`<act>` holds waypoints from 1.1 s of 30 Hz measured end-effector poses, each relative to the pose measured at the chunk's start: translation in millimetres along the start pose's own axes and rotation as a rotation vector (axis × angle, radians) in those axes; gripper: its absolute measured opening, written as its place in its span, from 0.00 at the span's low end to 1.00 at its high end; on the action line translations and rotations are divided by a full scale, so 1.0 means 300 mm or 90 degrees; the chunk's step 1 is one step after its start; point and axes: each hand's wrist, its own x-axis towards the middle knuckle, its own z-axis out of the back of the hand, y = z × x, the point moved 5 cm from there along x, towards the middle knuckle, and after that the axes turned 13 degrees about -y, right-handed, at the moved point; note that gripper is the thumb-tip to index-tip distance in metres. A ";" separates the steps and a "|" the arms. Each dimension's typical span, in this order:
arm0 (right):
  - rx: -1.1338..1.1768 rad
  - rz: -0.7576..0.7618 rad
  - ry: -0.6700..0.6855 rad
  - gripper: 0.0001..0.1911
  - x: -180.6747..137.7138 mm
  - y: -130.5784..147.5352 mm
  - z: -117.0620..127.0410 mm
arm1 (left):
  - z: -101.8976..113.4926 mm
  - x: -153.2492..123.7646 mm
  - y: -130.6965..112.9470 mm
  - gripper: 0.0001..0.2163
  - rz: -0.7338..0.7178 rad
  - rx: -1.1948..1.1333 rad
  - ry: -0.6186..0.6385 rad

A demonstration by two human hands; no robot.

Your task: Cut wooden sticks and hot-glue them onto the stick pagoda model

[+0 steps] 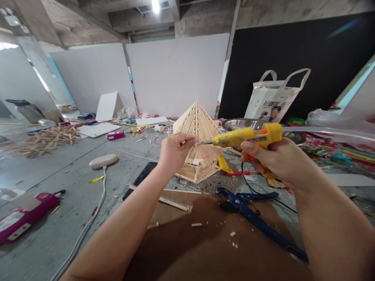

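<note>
My right hand (278, 160) grips a yellow glue gun (249, 137), its metal nozzle pointing left toward my left hand. My left hand (175, 150) is pinched shut on something small near the nozzle tip; I cannot make out what it is. Just behind both hands stands a small wooden stick house (199, 144) with a steep pointed roof, resting on the grey floor. The gun's black cord (249, 183) trails down to the floor.
Blue pliers (252, 210) lie on a brown cardboard sheet (205, 242) in front. A metal bowl (243, 124), a white tote bag (275, 97), a pile of wooden sticks (49, 137), a magenta box (26, 216) and a white cable (90, 218) surround the spot.
</note>
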 end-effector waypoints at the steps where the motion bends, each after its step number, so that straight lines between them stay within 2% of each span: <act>1: 0.000 0.001 0.000 0.23 0.000 0.002 -0.001 | 0.000 0.000 0.000 0.06 0.000 0.000 0.000; 20: 0.009 -0.002 0.007 0.21 0.001 -0.001 -0.001 | -0.004 -0.001 0.006 0.06 0.038 -0.002 -0.005; 33: 0.015 -0.021 -0.008 0.22 -0.006 0.007 0.002 | -0.003 -0.001 0.007 0.06 0.020 0.003 -0.001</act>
